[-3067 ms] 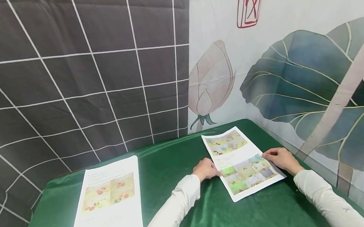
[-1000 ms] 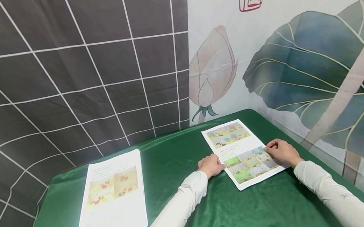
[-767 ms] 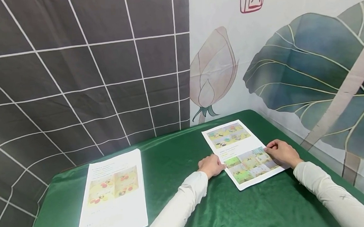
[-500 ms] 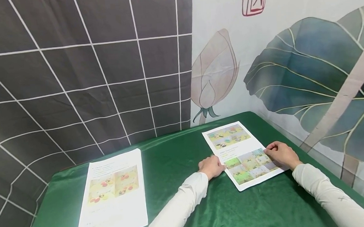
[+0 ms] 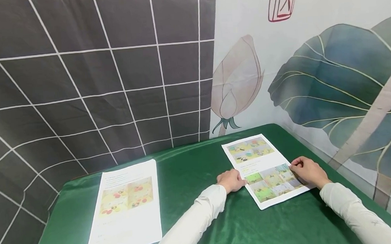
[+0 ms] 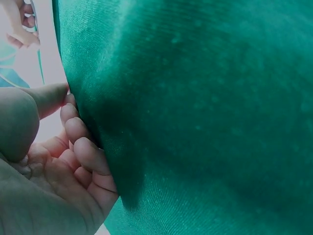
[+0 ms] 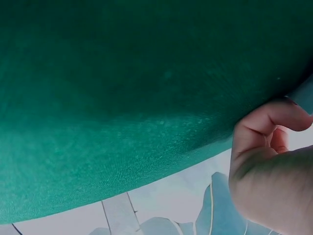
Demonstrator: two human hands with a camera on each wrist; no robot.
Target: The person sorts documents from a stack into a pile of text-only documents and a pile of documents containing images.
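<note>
In the head view, a printed sheet (image 5: 265, 165) lies at a slant on a green cloth (image 5: 191, 167), near the table's far right corner, with blocks of small colour pictures at its top and bottom. The left hand (image 5: 231, 180) pinches its left edge between thumb and bent fingers; the right hand (image 5: 309, 171), fingers also curled, pinches the right edge near the lower picture block. Well to the left lies a paper stack (image 5: 129, 225) with a yellowish picture on top. Behind hang a dark gridded cloth (image 5: 95, 76) and a white drape (image 5: 242, 7) bearing a lotus bud and a large leaf.

In the left wrist view, the left thumb meets the fingertips at the paper's border, the other fingers folded beside the green cloth.

In the right wrist view, the forefinger is bent; the paper there is mostly hidden, so its contact seems clearer from above.
</note>
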